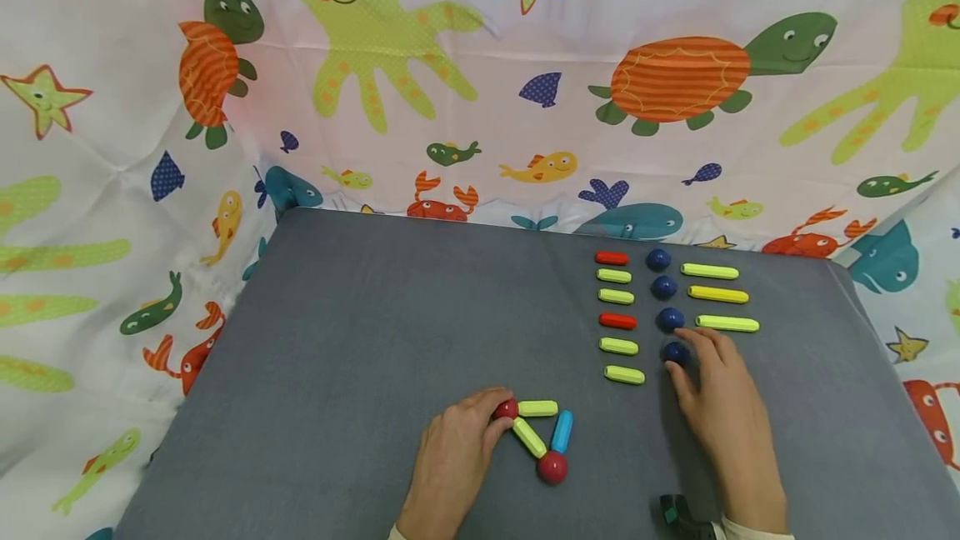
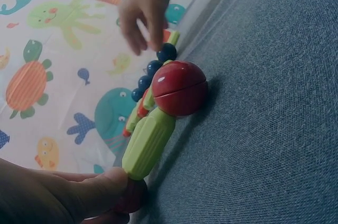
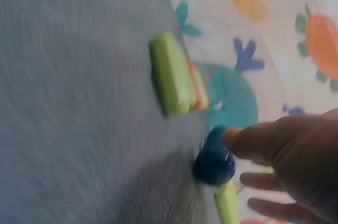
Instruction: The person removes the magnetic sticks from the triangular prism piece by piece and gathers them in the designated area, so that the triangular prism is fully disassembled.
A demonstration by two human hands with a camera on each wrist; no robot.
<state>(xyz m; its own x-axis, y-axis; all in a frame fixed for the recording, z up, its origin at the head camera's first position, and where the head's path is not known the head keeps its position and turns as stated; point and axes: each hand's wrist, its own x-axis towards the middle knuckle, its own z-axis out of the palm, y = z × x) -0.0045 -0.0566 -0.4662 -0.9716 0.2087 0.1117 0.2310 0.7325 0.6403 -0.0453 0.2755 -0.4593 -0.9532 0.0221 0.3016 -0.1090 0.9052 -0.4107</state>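
Note:
My left hand (image 1: 453, 448) pinches a red ball (image 1: 506, 410) between thumb and fingers. Two light-green sticks meet that ball: one green stick (image 1: 537, 408) points right, another green stick (image 1: 529, 437) slants down to a second red ball (image 1: 552, 467). A blue stick (image 1: 561, 432) rises from this second ball. In the left wrist view the held ball (image 2: 133, 196) is partly hidden by the thumb. My right hand (image 1: 723, 411) has thumb and forefinger spread about the nearest dark blue ball (image 1: 676, 353); whether they touch it is unclear.
Three more dark blue balls, including one blue ball (image 1: 658, 259) at the back, line up beyond the right hand. Left of them runs a column of short red sticks (image 1: 617, 321) and green sticks (image 1: 618, 347). Longer yellow-green sticks (image 1: 717, 295) lie to their right on the grey table (image 1: 337, 357).

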